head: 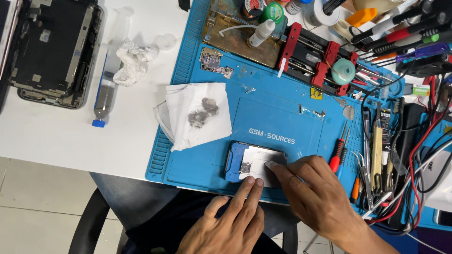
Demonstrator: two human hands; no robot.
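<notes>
A white surface (pixel 56 136) carried a blue work mat (pixel 278 122) across the frame's middle, an opened phone (pixel 52 51) at upper left, and a crumpled tissue (pixel 134 61) and syringe (pixel 106 94) between them.

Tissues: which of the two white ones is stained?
The flat tissue on the blue mat carries grey smudges; the crumpled tissue on the white table looks clean.

Both hands (pixel 226 221) (pixel 313 193) flat, fingers extended

A blue-framed fixture (pixel 249 162) with a silvery stencil plate, apparently holding a small chip, lies flat on the mat's near edge.
</notes>
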